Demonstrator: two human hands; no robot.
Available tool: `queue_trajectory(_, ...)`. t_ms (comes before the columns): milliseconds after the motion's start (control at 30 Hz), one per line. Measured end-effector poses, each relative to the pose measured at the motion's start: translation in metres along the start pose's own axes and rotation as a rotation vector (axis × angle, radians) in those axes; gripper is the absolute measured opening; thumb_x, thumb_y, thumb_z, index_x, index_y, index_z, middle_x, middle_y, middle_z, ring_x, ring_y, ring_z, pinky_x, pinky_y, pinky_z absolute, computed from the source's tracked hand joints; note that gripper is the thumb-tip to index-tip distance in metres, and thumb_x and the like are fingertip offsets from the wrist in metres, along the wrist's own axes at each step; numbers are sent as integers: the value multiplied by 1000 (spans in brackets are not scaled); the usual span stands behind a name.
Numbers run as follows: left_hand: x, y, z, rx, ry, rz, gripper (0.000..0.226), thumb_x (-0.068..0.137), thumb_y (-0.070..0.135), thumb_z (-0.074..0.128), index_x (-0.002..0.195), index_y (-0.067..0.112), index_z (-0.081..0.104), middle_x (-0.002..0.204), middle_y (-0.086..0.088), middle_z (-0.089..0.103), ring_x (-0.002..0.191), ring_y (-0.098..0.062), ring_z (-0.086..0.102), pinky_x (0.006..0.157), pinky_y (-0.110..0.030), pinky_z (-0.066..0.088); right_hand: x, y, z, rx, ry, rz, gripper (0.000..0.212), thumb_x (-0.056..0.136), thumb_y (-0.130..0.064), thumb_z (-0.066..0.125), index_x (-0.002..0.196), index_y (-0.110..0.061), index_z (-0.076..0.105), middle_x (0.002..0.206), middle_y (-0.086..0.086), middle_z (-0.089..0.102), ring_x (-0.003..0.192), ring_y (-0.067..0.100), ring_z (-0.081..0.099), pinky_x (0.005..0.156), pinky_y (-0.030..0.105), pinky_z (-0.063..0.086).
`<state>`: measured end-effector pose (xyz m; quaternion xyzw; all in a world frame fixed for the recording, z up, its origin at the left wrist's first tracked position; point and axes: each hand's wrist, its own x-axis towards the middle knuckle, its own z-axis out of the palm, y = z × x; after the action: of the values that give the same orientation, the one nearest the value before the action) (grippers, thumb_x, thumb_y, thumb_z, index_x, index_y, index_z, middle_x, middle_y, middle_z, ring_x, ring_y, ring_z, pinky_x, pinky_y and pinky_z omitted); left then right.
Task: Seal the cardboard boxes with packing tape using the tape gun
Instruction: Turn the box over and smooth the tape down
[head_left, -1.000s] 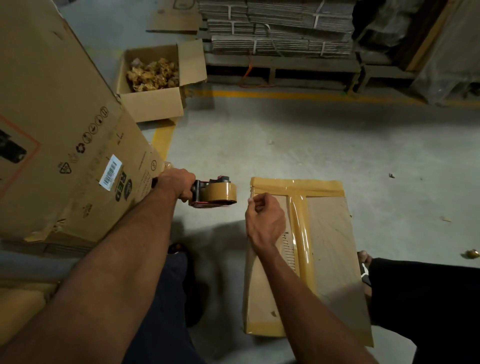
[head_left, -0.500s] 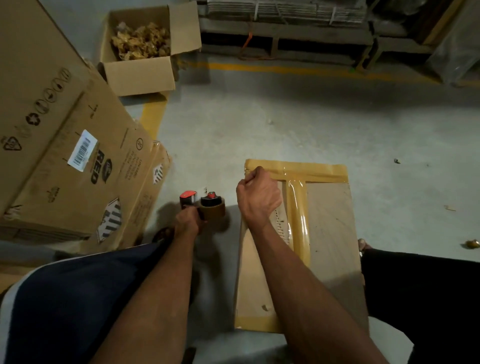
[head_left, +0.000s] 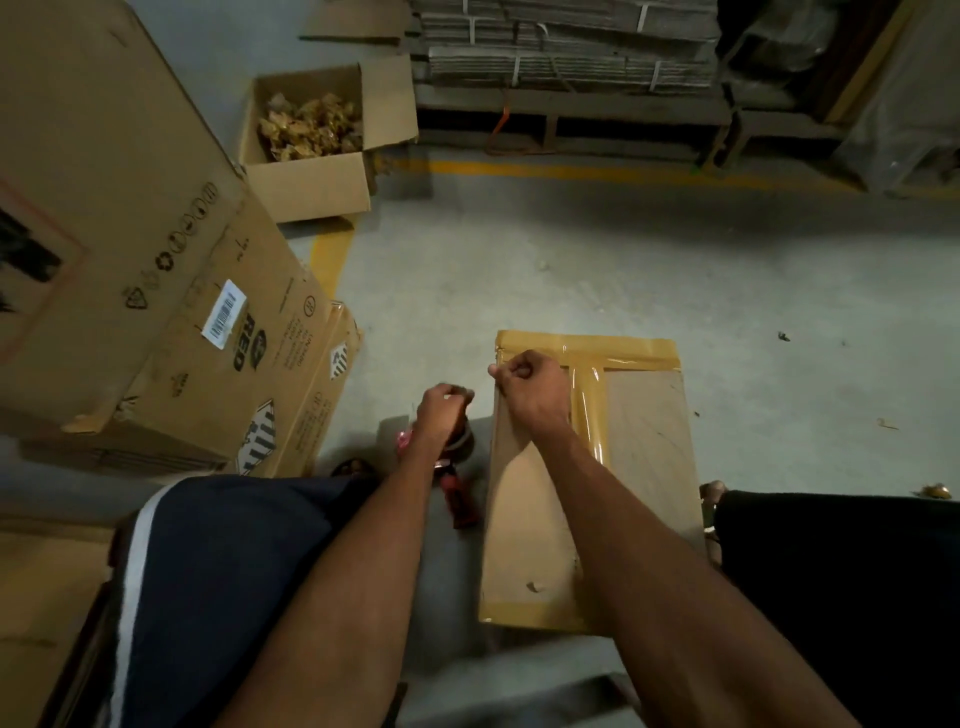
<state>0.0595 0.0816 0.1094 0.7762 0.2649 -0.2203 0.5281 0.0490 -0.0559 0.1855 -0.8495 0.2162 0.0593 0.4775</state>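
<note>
Fingers of our right hand (head_left: 527, 387) curl, pinching something at the box's (head_left: 644, 467) eleven o'clock corner, probably a tape end. Our left hand (head_left: 441, 410) grips the tape gun (head_left: 460, 493) at nine o'clock beside the box, ready.

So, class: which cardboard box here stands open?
The small box far left, flaps up, filled with crumpled paper; the flat box is taped.

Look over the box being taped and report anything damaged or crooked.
The flat cardboard box has a small dent or puncture near its bottom-left corner, just above the bottom tape strip. The centre tape strip looks wrinkled and puffed rather than flat.
</note>
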Motion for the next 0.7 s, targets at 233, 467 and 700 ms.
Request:
queue_trajectory(233, -48, 86, 15, 76, -3, 167, 25, 91, 30, 70, 76, 15, 57, 81, -5, 63, 86, -28, 65, 82, -41, 59, 17, 12, -84, -254, -10, -169, 18, 86, -8, 69, 79, -24, 74, 83, -3, 75, 81, 17, 71, 82, 39, 61)
queue_trajectory(467, -47, 75, 50, 82, 174, 128, 61, 90, 47, 69, 129, 5, 49, 131, -16, 57, 116, -36, 59, 92, -39, 48, 25, 63, -143, -333, 290, 61, 73, 82, -40, 84, 136, -8, 46, 134, 15, 50, 122, 35, 52, 96, 49, 50)
queue_trajectory(700, -49, 67, 70, 137, 306, 246, 58, 89, 56, 67, 120, 10, 50, 122, -9, 52, 106, -31, 57, 79, -38, 43, 32, 83, -133, -8, 268, 204, 91, 70, -68, 82, 137, -13, 53, 132, 8, 65, 123, 33, 60, 98, 46, 50)
